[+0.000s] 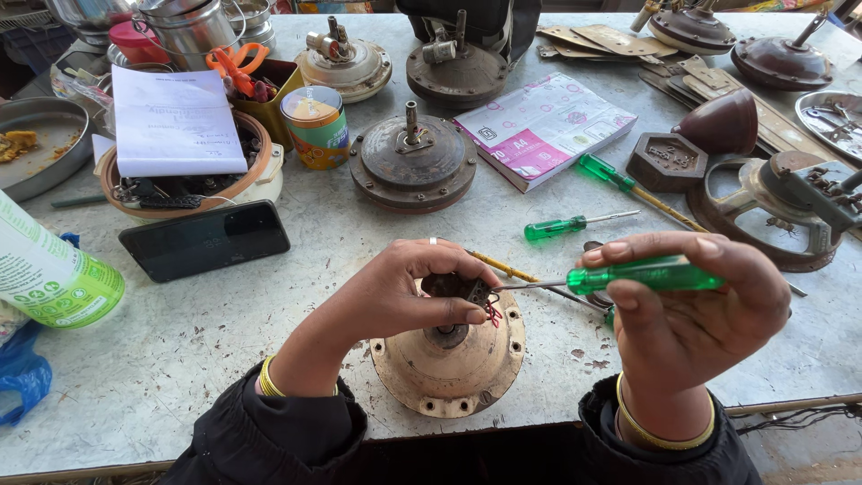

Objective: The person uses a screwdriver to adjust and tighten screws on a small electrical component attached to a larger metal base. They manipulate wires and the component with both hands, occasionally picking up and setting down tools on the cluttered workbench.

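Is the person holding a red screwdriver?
No, the screwdriver in the right hand has a green handle, and its tip meets the small part pinched by the left hand.

Black phone (205,240), paper ream (545,127), orange scissors (235,63)

Green-handled screwdriver (642,275) level, tip at beige motor's (449,359) terminal block (467,289)

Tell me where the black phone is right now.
In the head view the black phone lies screen-up on the table's left side, just in front of the bowl of parts under a sheet of paper, left of the left hand.
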